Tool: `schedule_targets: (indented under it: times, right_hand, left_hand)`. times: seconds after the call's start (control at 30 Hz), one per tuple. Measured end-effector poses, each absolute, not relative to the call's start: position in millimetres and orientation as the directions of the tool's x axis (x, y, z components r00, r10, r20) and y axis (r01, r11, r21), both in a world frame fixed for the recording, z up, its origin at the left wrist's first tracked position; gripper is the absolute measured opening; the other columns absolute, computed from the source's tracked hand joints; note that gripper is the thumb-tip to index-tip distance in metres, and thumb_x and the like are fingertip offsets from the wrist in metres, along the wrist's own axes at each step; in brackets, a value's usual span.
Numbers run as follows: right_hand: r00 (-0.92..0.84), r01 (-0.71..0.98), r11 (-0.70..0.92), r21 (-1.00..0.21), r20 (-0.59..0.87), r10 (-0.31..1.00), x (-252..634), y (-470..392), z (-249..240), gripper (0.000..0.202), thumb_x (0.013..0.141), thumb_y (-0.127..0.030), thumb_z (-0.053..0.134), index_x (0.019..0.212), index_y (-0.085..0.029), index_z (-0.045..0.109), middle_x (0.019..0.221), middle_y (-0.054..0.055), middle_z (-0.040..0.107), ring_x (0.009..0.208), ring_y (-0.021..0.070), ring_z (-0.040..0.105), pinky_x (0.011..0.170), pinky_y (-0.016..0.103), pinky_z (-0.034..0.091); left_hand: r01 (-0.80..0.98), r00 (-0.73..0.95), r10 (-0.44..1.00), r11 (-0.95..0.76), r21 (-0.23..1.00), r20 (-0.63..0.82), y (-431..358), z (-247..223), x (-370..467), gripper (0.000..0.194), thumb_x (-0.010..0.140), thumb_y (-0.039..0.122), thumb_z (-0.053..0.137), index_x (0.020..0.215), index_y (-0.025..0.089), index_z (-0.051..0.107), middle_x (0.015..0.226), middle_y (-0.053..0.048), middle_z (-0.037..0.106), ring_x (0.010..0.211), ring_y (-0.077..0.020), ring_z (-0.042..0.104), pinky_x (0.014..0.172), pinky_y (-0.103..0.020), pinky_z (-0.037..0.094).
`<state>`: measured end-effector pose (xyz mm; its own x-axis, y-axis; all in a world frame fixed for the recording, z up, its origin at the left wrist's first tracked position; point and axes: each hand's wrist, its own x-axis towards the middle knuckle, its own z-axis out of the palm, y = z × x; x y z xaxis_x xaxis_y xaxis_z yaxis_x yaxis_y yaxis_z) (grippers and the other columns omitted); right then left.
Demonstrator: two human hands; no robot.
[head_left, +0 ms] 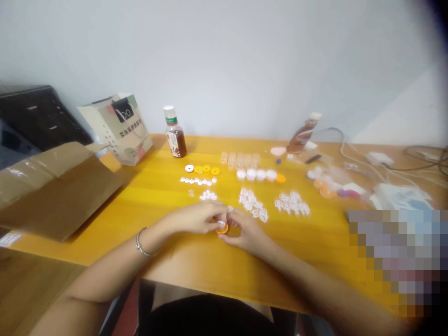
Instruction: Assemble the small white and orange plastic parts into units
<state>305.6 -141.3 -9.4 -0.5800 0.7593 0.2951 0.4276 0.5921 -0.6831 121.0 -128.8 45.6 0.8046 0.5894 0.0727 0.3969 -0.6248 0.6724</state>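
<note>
Over the table's near middle, my left hand (pixel 199 218) and my right hand (pixel 247 231) meet around a small round orange disc (pixel 221 231) with a white part on its top. Fingers of both hands are closed at its edges, hiding part of it. Just beyond my hands lie several small white pieces (pixel 208 195) and clusters of white wheel-shaped pieces (pixel 252 203), with another group of white gear-like pieces (pixel 292 203) to the right. Farther back are a row of yellow and white rings (pixel 206 169), a row of white discs (pixel 261 175) and clear cups (pixel 240 160).
An open cardboard box (pixel 59 186) and a paper bag (pixel 121 128) stand at the left. Two bottles of dark liquid, a left one (pixel 176 137) and a tilted right one (pixel 304 134), stand near the wall. Cables (pixel 350 158) and plastic bags of coloured pieces (pixel 332 184) lie at the right.
</note>
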Motion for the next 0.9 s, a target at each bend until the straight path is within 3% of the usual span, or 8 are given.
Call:
schedule_targets:
  times: [0.17,0.3,0.43,0.53,0.63,0.7,0.8,0.9]
  right_hand:
    - [-0.531,0.357,0.502,-0.788,0.271,0.803,306.0,-142.4,-8.7,0.011,0.07,-0.025,0.061,0.077,-0.02,0.053,0.072,0.0,0.052,0.065,0.0135,0.047,0.061,0.027,0.04]
    - [-0.516,0.06,0.152,-0.986,0.1,0.85,303.1,-143.4,-9.6,0.021,0.074,-0.03,0.06,0.089,-0.021,0.049,0.076,-0.001,0.056,0.063,0.011,0.052,0.06,0.025,0.043]
    - [-0.492,-0.122,-0.07,-0.99,-0.001,0.871,302.7,-140.0,-11.0,0.03,0.068,-0.03,0.067,0.09,-0.022,0.049,0.075,-0.003,0.059,0.063,0.0103,0.055,0.061,0.025,0.044]
    - [-0.431,-0.143,-0.115,-0.983,-0.043,0.902,304.2,-136.2,-11.2,0.034,0.065,-0.031,0.069,0.092,-0.022,0.052,0.074,-0.003,0.061,0.059,0.0093,0.054,0.058,0.025,0.044]
    - [-0.4,-0.154,-0.136,-0.979,-0.064,0.914,304.8,-133.5,-11.0,0.035,0.062,-0.031,0.072,0.091,-0.021,0.054,0.073,-0.003,0.062,0.057,0.0091,0.053,0.056,0.024,0.044]
    - [-0.393,-0.169,-0.152,-0.974,-0.074,0.917,304.5,-132.5,-11.0,0.036,0.06,-0.031,0.073,0.089,-0.021,0.055,0.072,-0.003,0.062,0.057,0.0091,0.053,0.055,0.024,0.044]
    - [-0.384,-0.187,-0.169,-0.968,-0.087,0.919,304.2,-131.0,-11.7,0.037,0.059,-0.03,0.074,0.089,-0.021,0.055,0.072,-0.003,0.063,0.057,0.0091,0.053,0.055,0.024,0.043]
    - [-0.375,-0.198,-0.174,-0.965,-0.089,0.923,304.7,-129.3,-13.0,0.037,0.06,-0.029,0.073,0.091,-0.02,0.056,0.072,-0.003,0.063,0.056,0.0086,0.053,0.054,0.023,0.042]
  left_hand:
    - [0.395,0.781,0.617,-0.606,0.691,0.094,-125.5,50.0,116.9,0.006,0.079,0.018,0.051,0.08,0.016,0.057,0.082,-0.004,0.057,0.075,-0.0123,0.053,0.068,-0.025,0.042]
    - [0.399,0.716,0.681,-0.58,0.71,0.154,-126.1,54.0,117.6,0.013,0.081,0.027,0.053,0.086,0.016,0.058,0.083,-0.004,0.06,0.078,-0.0122,0.055,0.071,-0.025,0.043]
    - [0.36,0.713,0.694,-0.491,0.794,0.106,-115.2,58.9,120.9,0.023,0.079,0.03,0.056,0.097,0.016,0.057,0.086,-0.005,0.063,0.078,-0.0124,0.059,0.069,-0.024,0.046]
    - [0.379,0.678,0.726,-0.479,0.791,0.115,-83.3,62.7,120.7,0.028,0.076,0.033,0.06,0.098,0.016,0.057,0.09,-0.006,0.063,0.079,-0.0135,0.06,0.069,-0.025,0.047]
    - [0.6,0.397,0.882,-0.459,0.656,0.253,-32.9,59.4,121.3,0.022,0.079,0.032,0.055,0.093,0.016,0.06,0.095,-0.006,0.063,0.087,-0.0169,0.059,0.077,-0.029,0.046]
    - [0.653,0.302,0.906,-0.423,0.628,0.297,1.5,51.6,124.8,0.026,0.081,0.025,0.051,0.103,0.014,0.057,0.105,-0.01,0.06,0.099,-0.0215,0.055,0.089,-0.036,0.041]
    - [0.68,0.257,0.913,-0.404,0.612,0.318,40.9,36.0,134.7,0.038,0.077,0.016,0.055,0.115,0.011,0.051,0.12,-0.014,0.051,0.116,-0.0256,0.043,0.1,-0.039,0.031]
    - [0.687,0.249,0.922,-0.384,0.617,0.297,61.9,22.4,145.2,0.043,0.074,0.015,0.061,0.115,0.009,0.05,0.121,-0.016,0.05,0.114,-0.0264,0.044,0.1,-0.039,0.032]
